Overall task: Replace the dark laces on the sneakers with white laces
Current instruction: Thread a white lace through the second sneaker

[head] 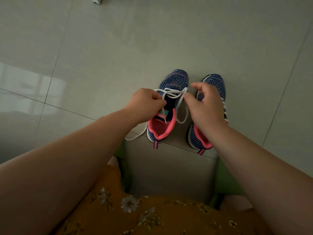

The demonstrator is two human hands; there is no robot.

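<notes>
A home, judging by glossy grey floor tiles [101, 48] underfoot.

Knit-cloth sneakers [171, 92] w/ woven laces [182, 106]; glossy smooth floor tiles [101, 48].

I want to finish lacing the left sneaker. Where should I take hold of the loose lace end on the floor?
Pinch the loose lace end near its tip, coming from above on the left sneaker's open outer side: it lies flat and slack on the floor, clear of both hands.
</notes>
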